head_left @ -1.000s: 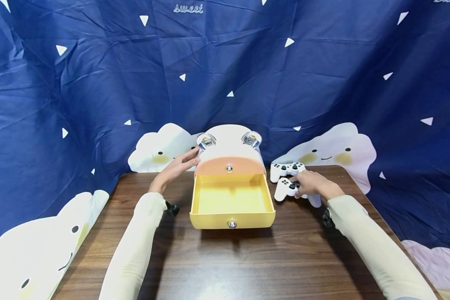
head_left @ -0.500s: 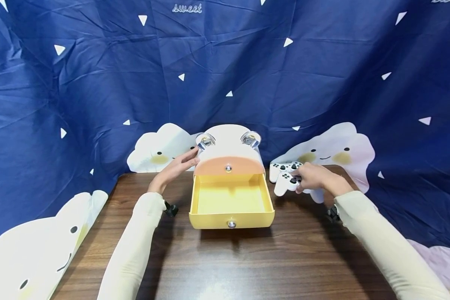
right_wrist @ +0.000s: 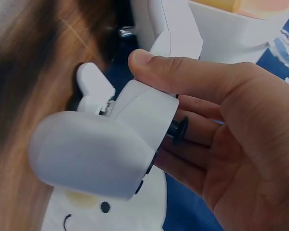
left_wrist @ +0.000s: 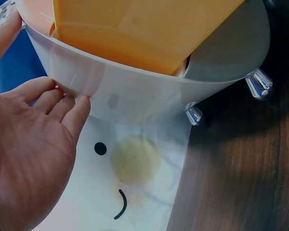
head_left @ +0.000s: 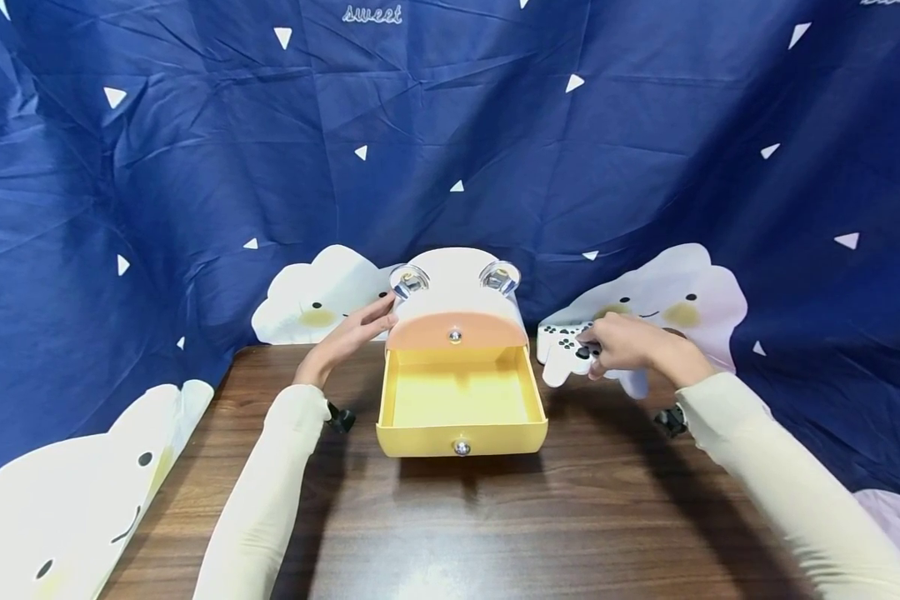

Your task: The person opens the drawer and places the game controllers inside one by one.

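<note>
White game controller (right_wrist: 86, 149) is gripped by the right hand (head_left: 633, 342); left of those fingers, the yellow drawer (head_left: 420, 442) is already out. Second controller (head_left: 544, 345), just beyond them, remains ungripped. Left hand (head_left: 345, 337): straight fingers touch the two-drawer cabinet (head_left: 453, 292).

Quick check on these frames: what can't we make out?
Head view: part of the held controller, behind the right grip.
Head view: much of the rear controller, behind the held controller and right grip.
Head view: anything behind the coral front panel, hidden by the panel itself.
Left wrist: rest of the yellow drawer, cut by top edge.
Right wrist: held controller's button markings, face turned away.
</note>
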`<control>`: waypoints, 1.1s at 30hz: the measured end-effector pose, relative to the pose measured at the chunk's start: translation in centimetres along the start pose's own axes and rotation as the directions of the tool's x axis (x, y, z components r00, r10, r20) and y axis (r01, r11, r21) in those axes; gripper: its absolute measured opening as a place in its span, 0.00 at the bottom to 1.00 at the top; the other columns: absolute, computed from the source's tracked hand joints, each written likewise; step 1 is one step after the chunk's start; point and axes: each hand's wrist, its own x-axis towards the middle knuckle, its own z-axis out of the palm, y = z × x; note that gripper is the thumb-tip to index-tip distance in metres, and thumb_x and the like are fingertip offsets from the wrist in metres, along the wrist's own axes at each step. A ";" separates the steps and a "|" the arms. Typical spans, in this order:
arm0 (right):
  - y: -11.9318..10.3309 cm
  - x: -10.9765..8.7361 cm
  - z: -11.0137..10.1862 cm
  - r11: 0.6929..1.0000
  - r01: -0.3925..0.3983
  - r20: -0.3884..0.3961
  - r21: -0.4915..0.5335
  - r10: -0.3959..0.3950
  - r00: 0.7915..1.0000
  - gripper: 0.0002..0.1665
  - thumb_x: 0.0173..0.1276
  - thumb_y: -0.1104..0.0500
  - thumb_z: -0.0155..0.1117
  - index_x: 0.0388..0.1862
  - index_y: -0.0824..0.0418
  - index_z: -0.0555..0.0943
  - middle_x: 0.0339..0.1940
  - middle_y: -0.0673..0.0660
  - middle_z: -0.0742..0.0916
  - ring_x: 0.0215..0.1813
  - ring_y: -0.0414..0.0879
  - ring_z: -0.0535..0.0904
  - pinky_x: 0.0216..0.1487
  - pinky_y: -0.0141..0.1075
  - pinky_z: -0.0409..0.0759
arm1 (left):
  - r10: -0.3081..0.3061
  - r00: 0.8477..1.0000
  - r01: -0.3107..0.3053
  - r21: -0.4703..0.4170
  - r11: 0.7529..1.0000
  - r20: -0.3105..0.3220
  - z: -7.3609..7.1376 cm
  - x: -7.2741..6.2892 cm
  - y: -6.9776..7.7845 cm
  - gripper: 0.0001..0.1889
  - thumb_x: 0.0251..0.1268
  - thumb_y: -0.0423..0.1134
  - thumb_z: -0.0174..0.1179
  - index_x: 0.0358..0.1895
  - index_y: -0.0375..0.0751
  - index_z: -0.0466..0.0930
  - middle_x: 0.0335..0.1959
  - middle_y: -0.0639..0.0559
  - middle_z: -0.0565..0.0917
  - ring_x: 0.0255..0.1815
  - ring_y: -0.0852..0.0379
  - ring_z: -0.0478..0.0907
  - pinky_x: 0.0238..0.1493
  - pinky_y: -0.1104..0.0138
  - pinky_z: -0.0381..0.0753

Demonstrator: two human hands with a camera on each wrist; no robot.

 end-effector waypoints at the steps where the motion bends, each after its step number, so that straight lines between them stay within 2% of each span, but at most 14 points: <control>1: -0.2 -0.1 -0.3 1.000 0.006 -0.001 -0.002 -0.006 1.000 0.28 0.48 0.50 0.87 0.49 0.56 0.92 0.24 0.48 0.82 0.29 0.45 0.74 0.35 0.45 0.78 | -0.001 1.000 0.001 0.001 1.000 0.000 0.0 0.0 0.0 0.41 0.80 0.62 0.56 0.87 0.54 0.54 0.88 0.54 0.57 0.90 0.51 0.49 0.89 0.48 0.51; 4: -0.8 -0.3 -1.1 1.000 0.015 -0.012 -0.009 -0.015 1.000 0.25 0.48 0.50 0.87 0.46 0.55 0.92 0.24 0.47 0.82 0.29 0.45 0.75 0.35 0.46 0.78 | -0.002 1.000 0.002 0.001 1.000 -0.001 0.0 0.0 0.0 0.40 0.80 0.61 0.55 0.87 0.54 0.55 0.89 0.54 0.57 0.90 0.50 0.49 0.89 0.47 0.51; 10: -1.7 -0.8 -2.8 1.000 0.015 -0.017 -0.019 -0.015 1.000 0.37 0.47 0.51 0.88 0.57 0.62 0.90 0.33 0.53 0.90 0.33 0.47 0.80 0.41 0.53 0.86 | 0.000 1.000 0.000 -0.016 1.000 0.002 0.0 0.1 0.1 0.40 0.80 0.60 0.56 0.87 0.54 0.54 0.89 0.53 0.56 0.90 0.52 0.49 0.89 0.48 0.51; 15: -2.3 -1.1 -3.9 1.000 0.020 -0.018 -0.024 -0.020 1.000 0.31 0.47 0.50 0.88 0.52 0.56 0.92 0.30 0.50 0.89 0.32 0.46 0.80 0.39 0.52 0.84 | 0.000 1.000 0.000 -0.011 1.000 -0.001 0.0 0.0 0.0 0.40 0.80 0.61 0.56 0.87 0.55 0.55 0.88 0.54 0.57 0.90 0.53 0.49 0.89 0.49 0.51; 21: -3.1 -1.2 -5.1 0.998 0.049 -0.030 -0.027 -0.050 0.998 0.33 0.47 0.50 0.88 0.54 0.57 0.92 0.32 0.51 0.90 0.32 0.46 0.80 0.37 0.51 0.83 | 0.009 1.000 -0.009 -0.020 1.000 0.007 0.0 0.0 -0.2 0.39 0.80 0.61 0.56 0.87 0.55 0.55 0.88 0.54 0.57 0.90 0.52 0.49 0.89 0.48 0.51; 24: -3.4 -1.3 -5.7 0.998 0.061 -0.034 -0.027 -0.062 0.998 0.28 0.47 0.51 0.88 0.50 0.54 0.92 0.28 0.48 0.87 0.31 0.45 0.78 0.34 0.47 0.80 | 0.015 1.000 -0.015 -0.020 1.000 0.006 0.0 0.0 -0.2 0.39 0.80 0.60 0.56 0.87 0.54 0.56 0.88 0.54 0.58 0.90 0.52 0.50 0.88 0.48 0.53; 26: -3.6 -1.3 -6.2 0.997 0.077 -0.041 -0.026 -0.078 0.996 0.22 0.47 0.52 0.88 0.43 0.52 0.92 0.25 0.46 0.84 0.29 0.43 0.75 0.32 0.43 0.77 | 0.021 1.000 -0.021 -0.020 1.000 0.006 -0.1 0.0 -0.3 0.39 0.81 0.59 0.56 0.87 0.52 0.56 0.88 0.53 0.58 0.90 0.52 0.51 0.88 0.48 0.53; 28: -3.8 -1.3 -6.7 0.995 0.096 -0.047 -0.018 -0.097 0.994 0.17 0.47 0.53 0.87 0.36 0.48 0.89 0.23 0.44 0.80 0.28 0.42 0.73 0.30 0.40 0.73 | 0.023 1.000 -0.023 -0.019 1.000 0.003 -0.1 0.0 -0.3 0.38 0.81 0.57 0.56 0.87 0.51 0.57 0.88 0.52 0.59 0.89 0.51 0.52 0.88 0.48 0.54; 30: -4.1 -1.4 -7.2 0.993 0.116 -0.056 -0.017 -0.116 0.992 0.16 0.47 0.54 0.87 0.32 0.46 0.87 0.22 0.43 0.79 0.27 0.41 0.72 0.29 0.38 0.71 | 0.024 1.000 -0.024 -0.026 0.999 0.005 -0.2 -0.1 -0.2 0.38 0.81 0.56 0.57 0.87 0.50 0.57 0.88 0.50 0.60 0.89 0.50 0.52 0.88 0.48 0.55; 31: -4.3 -1.3 -7.5 0.992 0.122 -0.057 -0.019 -0.123 0.991 0.16 0.47 0.54 0.87 0.32 0.46 0.86 0.21 0.43 0.79 0.27 0.41 0.72 0.29 0.38 0.72 | 0.028 1.000 -0.028 -0.028 0.999 0.009 -0.3 -0.1 -0.2 0.38 0.81 0.55 0.57 0.87 0.49 0.57 0.88 0.50 0.59 0.89 0.49 0.52 0.88 0.47 0.55; 33: -4.7 -1.3 -8.1 0.992 0.121 -0.057 -0.018 -0.122 0.991 0.17 0.47 0.53 0.86 0.36 0.48 0.89 0.25 0.45 0.84 0.29 0.42 0.76 0.32 0.41 0.77 | 0.028 1.000 -0.027 -0.038 0.999 0.010 -0.4 0.0 -0.2 0.38 0.81 0.54 0.57 0.86 0.48 0.57 0.87 0.49 0.60 0.89 0.49 0.53 0.87 0.47 0.55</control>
